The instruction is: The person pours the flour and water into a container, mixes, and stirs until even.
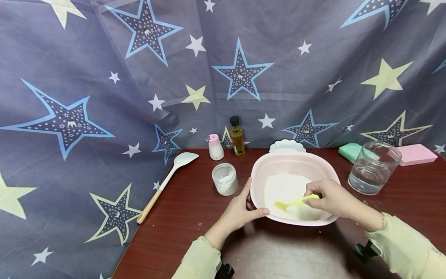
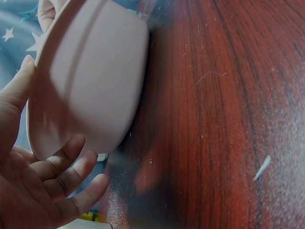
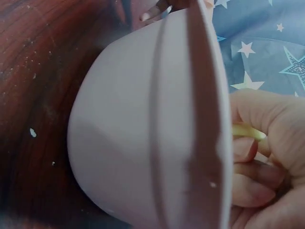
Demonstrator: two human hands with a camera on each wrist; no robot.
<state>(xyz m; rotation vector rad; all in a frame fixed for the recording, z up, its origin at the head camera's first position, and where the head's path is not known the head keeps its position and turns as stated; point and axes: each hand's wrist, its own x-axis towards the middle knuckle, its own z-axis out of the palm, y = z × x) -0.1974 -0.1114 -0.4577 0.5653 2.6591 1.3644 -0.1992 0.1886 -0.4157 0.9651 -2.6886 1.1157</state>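
A pale pink basin (image 1: 257, 190) stands on the table with a layer of white, flour-like stuff (image 1: 283, 186) inside. My left hand (image 1: 235, 213) steadies its left side, thumb at the near rim and the other fingers spread along the outer wall, as the left wrist view shows. Over the basin's right part, my right hand (image 1: 329, 197) pinches the handle of a small yellow spatula (image 1: 290, 203). Its flared end rests in the white stuff. From the right wrist, the basin wall hides most of the spatula; only a bit of yellow handle (image 3: 249, 131) shows among the curled fingers.
Left of the basin stand a jar of white powder (image 1: 225, 180), a pink-capped shaker (image 1: 215, 149) and an oil bottle (image 1: 237, 137). A long-handled white turner (image 1: 167, 180) lies along the left edge. Rightward are a glass of water (image 1: 373, 170), green block (image 1: 350, 151) and pink block (image 1: 417, 154).
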